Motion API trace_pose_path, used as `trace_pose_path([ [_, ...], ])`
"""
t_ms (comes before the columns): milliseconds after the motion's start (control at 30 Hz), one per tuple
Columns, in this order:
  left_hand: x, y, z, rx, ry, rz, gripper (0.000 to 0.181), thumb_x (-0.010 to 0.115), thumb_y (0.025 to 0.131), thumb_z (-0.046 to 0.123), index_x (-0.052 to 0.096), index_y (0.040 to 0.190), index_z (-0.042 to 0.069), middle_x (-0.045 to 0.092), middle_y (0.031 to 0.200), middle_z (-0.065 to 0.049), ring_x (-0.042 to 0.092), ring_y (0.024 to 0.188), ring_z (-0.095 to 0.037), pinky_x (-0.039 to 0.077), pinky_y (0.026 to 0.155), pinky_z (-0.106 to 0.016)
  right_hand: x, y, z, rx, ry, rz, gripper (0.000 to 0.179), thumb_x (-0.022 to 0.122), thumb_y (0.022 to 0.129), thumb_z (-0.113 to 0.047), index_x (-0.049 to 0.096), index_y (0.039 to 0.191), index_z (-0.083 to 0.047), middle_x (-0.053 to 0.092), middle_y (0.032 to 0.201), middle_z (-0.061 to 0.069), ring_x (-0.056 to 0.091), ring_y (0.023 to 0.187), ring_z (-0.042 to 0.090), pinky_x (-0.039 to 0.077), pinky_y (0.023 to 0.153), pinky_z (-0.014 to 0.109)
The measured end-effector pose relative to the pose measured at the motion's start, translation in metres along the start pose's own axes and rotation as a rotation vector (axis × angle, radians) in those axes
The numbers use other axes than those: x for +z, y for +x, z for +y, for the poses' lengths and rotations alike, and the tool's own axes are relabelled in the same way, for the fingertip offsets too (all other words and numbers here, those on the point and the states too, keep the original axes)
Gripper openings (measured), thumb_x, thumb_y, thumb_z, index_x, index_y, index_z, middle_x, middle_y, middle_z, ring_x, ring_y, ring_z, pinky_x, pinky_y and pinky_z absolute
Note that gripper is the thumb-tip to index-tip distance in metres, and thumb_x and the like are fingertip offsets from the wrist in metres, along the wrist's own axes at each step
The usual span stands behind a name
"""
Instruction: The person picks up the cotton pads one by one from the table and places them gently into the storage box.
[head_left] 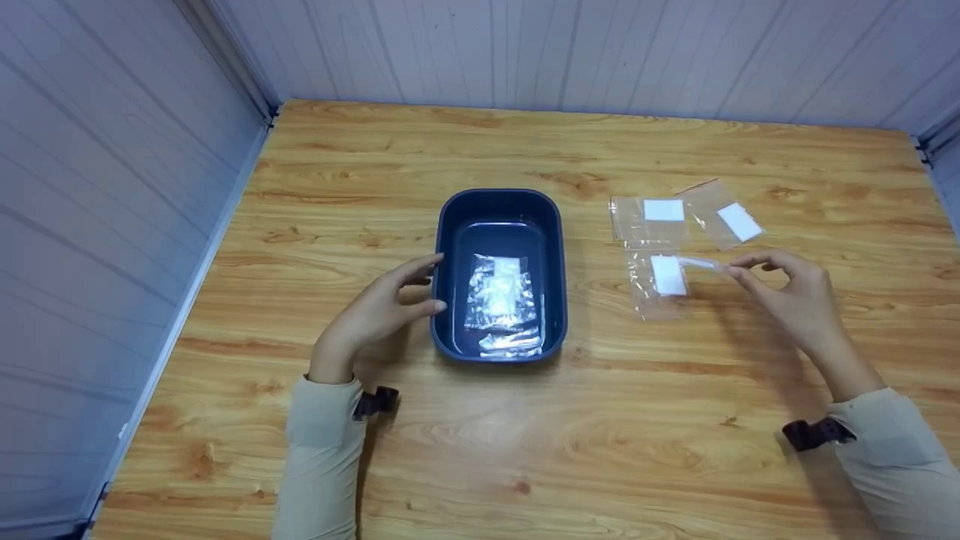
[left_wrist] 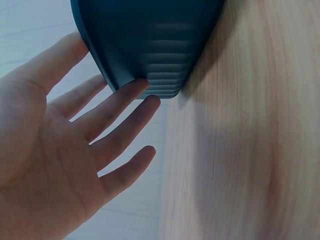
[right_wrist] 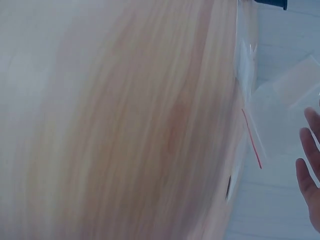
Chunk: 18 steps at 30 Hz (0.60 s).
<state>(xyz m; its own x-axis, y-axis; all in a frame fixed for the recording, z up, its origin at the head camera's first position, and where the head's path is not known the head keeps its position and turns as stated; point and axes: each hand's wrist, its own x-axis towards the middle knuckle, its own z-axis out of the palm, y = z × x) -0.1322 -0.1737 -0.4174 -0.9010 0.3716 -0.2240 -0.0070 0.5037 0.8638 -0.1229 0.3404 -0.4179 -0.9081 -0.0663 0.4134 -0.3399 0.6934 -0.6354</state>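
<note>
A dark blue rectangular bin (head_left: 500, 201) stands mid-table, with several clear zip bags (head_left: 499, 296) lying flat inside. My left hand (head_left: 382, 307) is at the bin's left side, thumb and index at the rim. In the left wrist view its fingers spread loosely along the bin's ribbed outer wall (left_wrist: 167, 57). To the right of the bin, my right hand (head_left: 795, 289) pinches a clear zip bag (head_left: 701, 263) between thumb and index, seen nearly edge-on. This bag (right_wrist: 280, 115) shows a red line in the right wrist view.
Clear zip bags with white labels lie right of the bin: one at the upper left (head_left: 664, 211), another tilted at the upper right (head_left: 739, 223), and one below (head_left: 669, 276). Pale panel walls (head_left: 525, 56) bound the wooden table (head_left: 480, 457) at the back and sides.
</note>
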Motion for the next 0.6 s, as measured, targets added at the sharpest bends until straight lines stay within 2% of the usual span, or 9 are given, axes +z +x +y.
trace_pose_path([
  [133,0.0,0.0,-0.001,-0.004,0.003,0.002,0.067,0.071,0.093,0.024,0.04,0.152,0.022,0.048,0.147,-0.007,0.043,0.136,-0.026,0.029,0.115,-0.051,0.003,0.0,-0.008,-0.024,0.004,0.043,0.009,0.076,0.084,0.003,0.074,0.093,0.002,0.072,0.087,0.013,0.057,0.086,-0.009,0.04,0.082,0.016],
  [467,0.0,0.0,-0.001,-0.002,-0.005,0.002,0.067,0.071,0.094,0.024,0.04,0.153,0.02,0.046,0.149,-0.005,0.043,0.136,-0.026,0.03,0.114,-0.05,0.014,0.001,-0.025,-0.081,0.069,0.099,0.014,0.076,0.08,0.01,0.074,0.092,0.004,0.072,0.087,0.014,0.06,0.087,-0.005,0.042,0.082,0.019],
  [600,0.0,0.0,0.0,-0.01,-0.01,-0.001,0.066,0.071,0.094,0.025,0.04,0.152,0.022,0.046,0.149,-0.003,0.043,0.136,-0.026,0.03,0.114,-0.051,0.019,0.002,-0.041,-0.102,0.083,0.111,0.016,0.075,0.078,0.016,0.073,0.091,0.006,0.071,0.086,0.017,0.059,0.087,-0.006,0.043,0.082,0.019],
])
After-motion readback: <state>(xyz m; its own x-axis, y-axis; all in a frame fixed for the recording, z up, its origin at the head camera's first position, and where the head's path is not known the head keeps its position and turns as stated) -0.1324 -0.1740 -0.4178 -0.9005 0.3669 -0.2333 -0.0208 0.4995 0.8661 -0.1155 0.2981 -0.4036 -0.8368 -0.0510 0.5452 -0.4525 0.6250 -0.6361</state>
